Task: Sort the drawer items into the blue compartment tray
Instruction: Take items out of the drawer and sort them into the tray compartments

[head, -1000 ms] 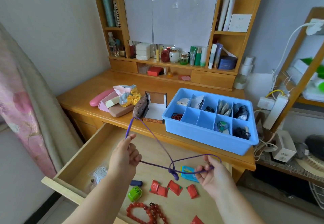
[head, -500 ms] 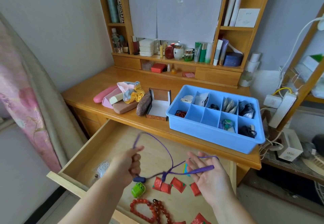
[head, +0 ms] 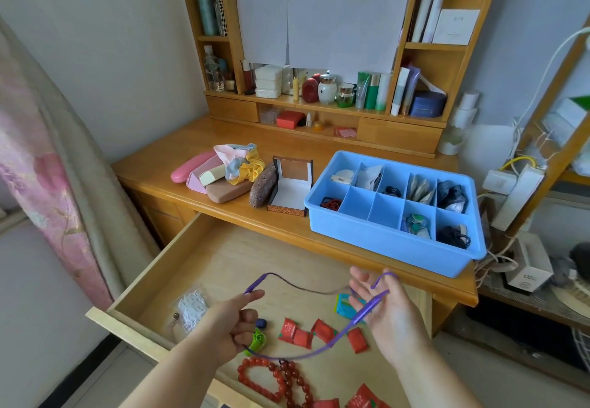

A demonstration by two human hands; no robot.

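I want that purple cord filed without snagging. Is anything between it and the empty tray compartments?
Nothing visible blocks it. The purple cord hangs between both hands over the open drawer, and the blue compartment tray sits open-topped on the desk beyond.

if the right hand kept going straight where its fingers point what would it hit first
Probably the near wall of the blue tray: the right hand, open with the purple cord draped over it, points up and away toward it. Depth is unclear.

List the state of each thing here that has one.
Drawer: pulled open.
Jewelry box: lid up, empty.
Blue tray: on desk, some compartments filled.
Purple cord: draped across both hands.
Left hand: pinching cord.
Right hand: open, palm up.
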